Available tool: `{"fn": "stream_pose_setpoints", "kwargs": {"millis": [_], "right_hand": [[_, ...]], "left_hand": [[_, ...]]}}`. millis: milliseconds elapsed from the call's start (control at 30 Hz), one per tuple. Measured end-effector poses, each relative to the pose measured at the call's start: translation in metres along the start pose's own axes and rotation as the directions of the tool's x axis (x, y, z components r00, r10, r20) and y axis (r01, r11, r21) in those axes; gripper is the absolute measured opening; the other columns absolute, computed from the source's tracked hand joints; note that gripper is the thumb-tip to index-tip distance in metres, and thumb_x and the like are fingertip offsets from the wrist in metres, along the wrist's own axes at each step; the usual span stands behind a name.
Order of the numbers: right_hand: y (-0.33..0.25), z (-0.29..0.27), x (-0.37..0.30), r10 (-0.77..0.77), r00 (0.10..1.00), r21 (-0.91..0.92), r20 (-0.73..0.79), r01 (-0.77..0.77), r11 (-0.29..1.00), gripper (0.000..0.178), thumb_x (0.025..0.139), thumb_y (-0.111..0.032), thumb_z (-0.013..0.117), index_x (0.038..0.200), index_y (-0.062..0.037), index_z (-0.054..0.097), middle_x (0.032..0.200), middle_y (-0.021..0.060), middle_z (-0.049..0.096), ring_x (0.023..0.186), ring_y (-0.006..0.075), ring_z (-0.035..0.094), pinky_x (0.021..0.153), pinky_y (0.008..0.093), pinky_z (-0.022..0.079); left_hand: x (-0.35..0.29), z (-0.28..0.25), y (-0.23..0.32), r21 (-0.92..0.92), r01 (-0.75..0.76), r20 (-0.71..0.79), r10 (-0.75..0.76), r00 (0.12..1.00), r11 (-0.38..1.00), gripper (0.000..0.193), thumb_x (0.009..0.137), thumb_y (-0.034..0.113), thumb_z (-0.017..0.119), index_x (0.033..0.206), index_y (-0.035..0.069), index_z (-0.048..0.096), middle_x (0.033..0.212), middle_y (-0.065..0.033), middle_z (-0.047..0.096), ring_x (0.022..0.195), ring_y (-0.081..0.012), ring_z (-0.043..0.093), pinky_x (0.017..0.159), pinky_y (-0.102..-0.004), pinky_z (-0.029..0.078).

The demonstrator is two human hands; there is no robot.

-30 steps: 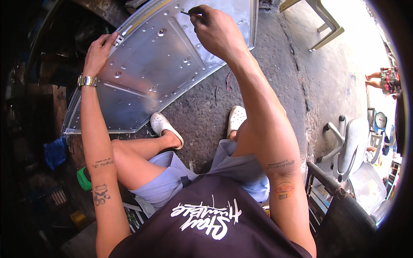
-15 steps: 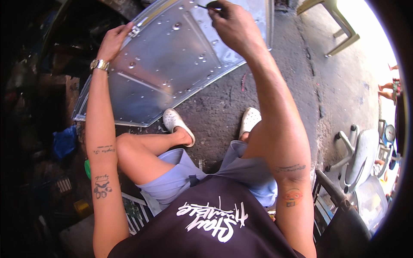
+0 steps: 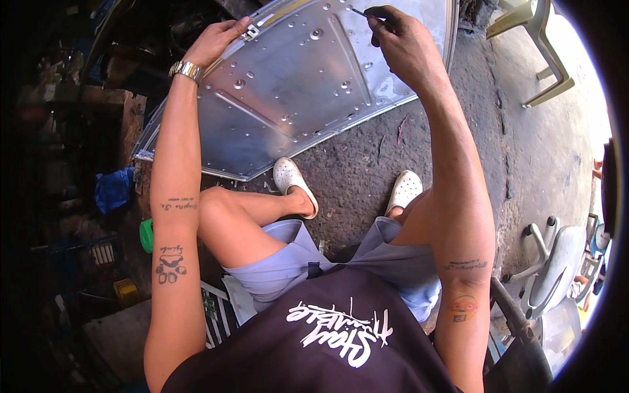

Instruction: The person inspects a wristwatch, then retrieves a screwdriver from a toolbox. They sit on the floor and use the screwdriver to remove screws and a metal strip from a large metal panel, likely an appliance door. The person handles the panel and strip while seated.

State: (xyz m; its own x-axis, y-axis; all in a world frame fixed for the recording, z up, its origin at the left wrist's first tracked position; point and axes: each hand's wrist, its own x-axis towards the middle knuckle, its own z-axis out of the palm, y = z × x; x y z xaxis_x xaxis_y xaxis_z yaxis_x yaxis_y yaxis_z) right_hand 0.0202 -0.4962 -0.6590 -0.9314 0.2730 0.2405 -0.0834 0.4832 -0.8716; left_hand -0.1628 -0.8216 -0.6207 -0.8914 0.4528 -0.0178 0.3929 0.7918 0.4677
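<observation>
Left grip [image 3: 213, 46] touches the metal panel [image 3: 295, 72]'s upper-left edge, whether clasped I cannot tell; panel stretches beyond the left shoe [image 3: 290, 177], long axis slanting up rightward; right grip [image 3: 401, 39], pinching a thin dark tool [image 3: 360, 12], is nearer its upper-right part, tip aimed leftward.

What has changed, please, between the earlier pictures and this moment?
The view has swung, putting the metal panel further right in the picture; nothing was visibly taken up or let go. The left hand stays at its edge, the right hand keeps the thin tool over it.
</observation>
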Motion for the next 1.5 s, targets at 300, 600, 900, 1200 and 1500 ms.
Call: {"fn": "stream_pose_setpoints", "kwargs": {"millis": [300,600,900,1200,1500], "right_hand": [[0.007,0.017,0.006,-0.056,0.998,-0.112,0.005,0.056,0.992,0.033,0.102,-0.027,0.055,0.127,-0.0073,0.065,0.089,0.0125,0.072,0.082,0.0193,0.068,0.078,0.0335,0.053],[-0.036,0.052,-0.013,0.169,0.981,0.556,0.090,-0.191,0.809,0.044,0.093,-0.009,0.052,0.137,-0.0083,0.055,0.100,0.0161,0.070,0.087,0.0282,0.070,0.081,0.0395,0.053],[-0.033,0.127,-0.007,0.234,0.944,0.421,0.235,-0.315,0.851,0.045,0.082,-0.036,0.078,0.106,0.0012,0.068,0.091,0.0147,0.072,0.087,0.0273,0.069,0.082,0.0377,0.053],[-0.073,0.188,0.026,0.268,0.963,0.139,0.042,-0.271,0.952,0.053,0.085,-0.048,0.076,0.108,-0.0012,0.074,0.095,0.0210,0.074,0.094,0.0373,0.071,0.085,0.0450,0.053],[-0.060,0.214,0.008,0.208,0.974,0.402,-0.092,-0.155,0.903,0.036,0.090,-0.032,0.067,0.108,-0.0012,0.075,0.087,0.0195,0.074,0.078,0.0278,0.069,0.078,0.0376,0.051]], "left_hand": [[-0.003,-0.004,0.005,-0.157,0.032,0.077,-0.020,0.997,0.987,0.073,0.089,0.066,0.064,0.120,0.001,0.072,0.102,-0.0138,0.074,0.092,-0.0174,0.068,0.086,-0.0324,0.051],[-0.003,-0.006,0.039,-0.162,0.270,0.219,-0.233,0.947,0.949,0.063,0.087,0.071,0.063,0.095,0.010,0.077,0.078,-0.0030,0.069,0.063,-0.0102,0.064,0.061,-0.0280,0.054],[-0.002,-0.010,0.030,-0.258,0.345,0.286,-0.270,0.919,0.902,0.063,0.088,0.071,0.061,0.092,0.011,0.078,0.077,-0.0024,0.069,0.067,-0.0080,0.063,0.064,-0.0241,0.051],[0.007,-0.005,0.008,-0.440,0.287,0.295,-0.165,0.941,0.851,0.054,0.089,0.064,0.067,0.097,0.012,0.079,0.087,-0.0004,0.073,0.077,-0.0060,0.064,0.073,-0.0212,0.049],[0.010,-0.003,0.004,-0.307,0.169,0.227,-0.100,0.969,0.936,0.050,0.090,0.056,0.070,0.104,0.009,0.079,0.096,-0.0043,0.075,0.087,-0.0088,0.065,0.081,-0.0257,0.049]]}}
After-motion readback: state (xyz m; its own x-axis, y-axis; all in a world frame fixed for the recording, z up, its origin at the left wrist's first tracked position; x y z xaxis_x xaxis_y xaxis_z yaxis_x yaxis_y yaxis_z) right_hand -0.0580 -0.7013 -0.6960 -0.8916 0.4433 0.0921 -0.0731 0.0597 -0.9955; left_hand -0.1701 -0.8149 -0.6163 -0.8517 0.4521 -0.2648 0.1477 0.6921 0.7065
